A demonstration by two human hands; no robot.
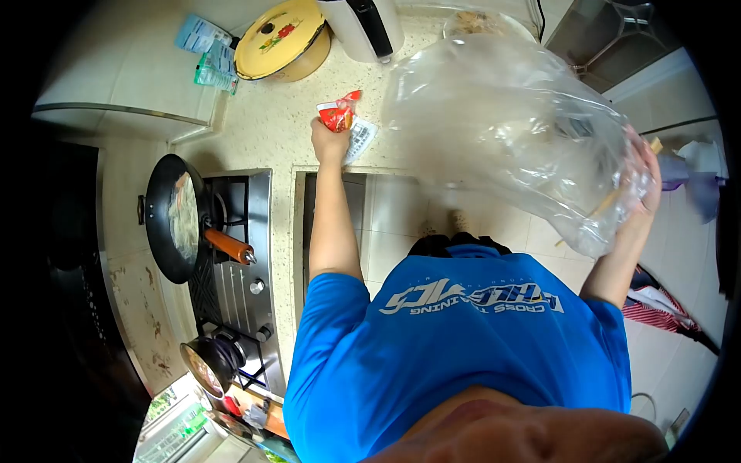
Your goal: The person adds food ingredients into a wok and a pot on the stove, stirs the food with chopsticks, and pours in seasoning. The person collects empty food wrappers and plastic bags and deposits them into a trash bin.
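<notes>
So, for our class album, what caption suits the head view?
Left hand on a red packet, right hand holding a clear bag.

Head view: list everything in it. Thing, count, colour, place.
Plastic bag: 1, clear, right of packet
Packet: 1, red, over counter
Printed piece: 1, white, by packet; whether joined, unclear
Lidded pot: 1, yellow, counter
Pouches: 2, blue and green-white, left of pot
Appliance: 1, white and black, right of pot
Dish: 1, pale, behind bag
Wok: 1, black, stove
Small pan: 1, dark, stove
Stove: 1, silver
Counter: 1, cream
Striped cloth: 1, red-white, far right
Others at edges: too unclear to name
Shirt: 1, blue, torso
Left hand: 1, holding packet
Right hand: 1, gripping bag
</notes>
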